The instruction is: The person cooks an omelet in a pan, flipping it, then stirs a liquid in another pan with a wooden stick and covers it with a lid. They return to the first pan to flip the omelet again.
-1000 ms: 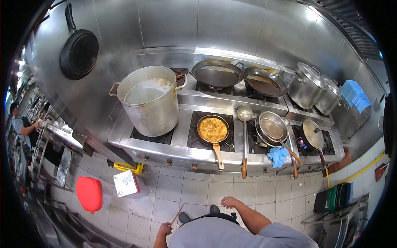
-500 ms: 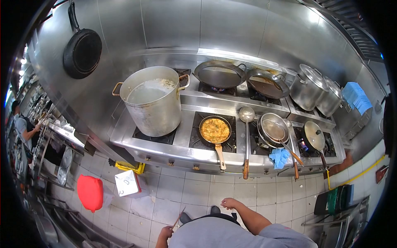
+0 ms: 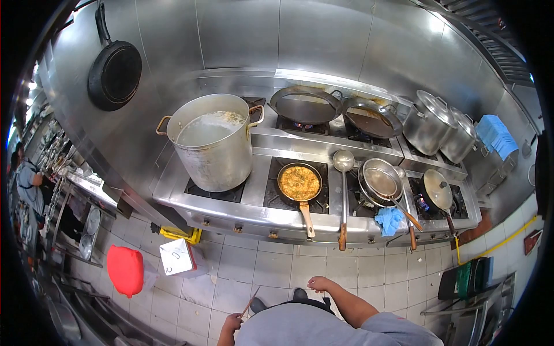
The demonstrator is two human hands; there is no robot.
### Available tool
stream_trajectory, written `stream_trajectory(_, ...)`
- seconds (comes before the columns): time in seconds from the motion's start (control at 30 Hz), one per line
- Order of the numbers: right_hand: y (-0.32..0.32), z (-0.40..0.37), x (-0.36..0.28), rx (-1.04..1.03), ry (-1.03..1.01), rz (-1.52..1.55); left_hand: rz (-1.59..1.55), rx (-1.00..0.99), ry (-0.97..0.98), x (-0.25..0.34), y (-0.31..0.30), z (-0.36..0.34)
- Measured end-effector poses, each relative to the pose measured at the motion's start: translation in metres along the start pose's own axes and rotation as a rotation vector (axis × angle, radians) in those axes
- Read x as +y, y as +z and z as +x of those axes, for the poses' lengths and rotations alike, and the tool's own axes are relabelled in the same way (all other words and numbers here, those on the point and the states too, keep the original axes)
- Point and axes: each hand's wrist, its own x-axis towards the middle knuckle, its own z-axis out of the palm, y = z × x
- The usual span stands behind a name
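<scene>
My left hand (image 3: 233, 323) is low in the view, closed around a thin stick-like utensil (image 3: 249, 303) that points up and to the right. To its right, my right hand (image 3: 317, 284) hangs over the floor in front of the stove, its fingers curled; whether it holds anything small I cannot make out. Beyond both hands, a frying pan of yellow-brown food (image 3: 299, 183) sits on a front burner, its wooden handle (image 3: 307, 221) pointing toward me. Neither hand touches the pan or the stove.
A big pot of cloudy liquid (image 3: 211, 155) stands left on the stove (image 3: 259, 213). Right of the pan are a ladle (image 3: 343, 202), strainers (image 3: 381, 177), a blue cloth (image 3: 389, 220) and a lidded pan (image 3: 438, 189). A red-topped container (image 3: 125, 270) stands on the floor. Another person (image 3: 29, 184) is far left.
The other person at the far left has shifted posture and moved slightly lower in the view. My hands and the cookware are essentially unchanged.
</scene>
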Motion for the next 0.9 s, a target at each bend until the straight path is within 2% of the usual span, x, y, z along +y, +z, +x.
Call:
stream_trajectory(0.23,0.002,-0.004,-0.001,0.031,-0.017,0.008,-0.045,-0.041,-0.044,-0.014,0.003,0.009)
stream_trajectory(0.4,-0.005,-0.005,-0.004,-0.001,0.021,0.034,0.08,-0.003,0.018,-0.013,0.0,0.006)
stream_trajectory(0.5,-0.008,-0.004,-0.008,-0.006,-0.001,0.0,0.015,0.053,-0.029,-0.008,-0.004,-0.001)
stream_trajectory(0.57,-0.009,0.0,-0.01,-0.045,-0.005,-0.009,-0.068,0.018,-0.066,-0.018,-0.006,0.005)
stream_trajectory(0.63,-0.006,0.005,-0.024,-0.121,-0.01,-0.062,-0.139,0.104,-0.086,-0.023,-0.004,-0.004)
stream_trajectory(0.67,-0.003,0.009,-0.035,-0.183,0.011,-0.105,-0.166,0.209,0.001,-0.043,0.005,0.005)
stream_trajectory(0.7,0.003,0.015,-0.049,-0.244,0.033,-0.152,-0.383,0.241,-0.052,-0.026,0.002,-0.013)
stream_trajectory(0.77,0.022,0.013,-0.095,-0.388,-0.034,-0.235,-0.746,0.312,-0.002,0.015,0.0,-0.041)
stream_trajectory(0.8,0.036,0.004,-0.123,-0.471,-0.077,-0.228,-0.828,0.291,0.042,0.06,-0.015,-0.079)
stream_trajectory(0.87,0.069,-0.016,-0.177,-0.613,-0.123,-0.345,-0.977,0.305,0.111,0.081,-0.007,-0.097)
stream_trajectory(0.9,0.088,-0.023,-0.196,-0.686,-0.19,-0.339,-1.03,0.382,0.082,0.081,0.004,-0.103)
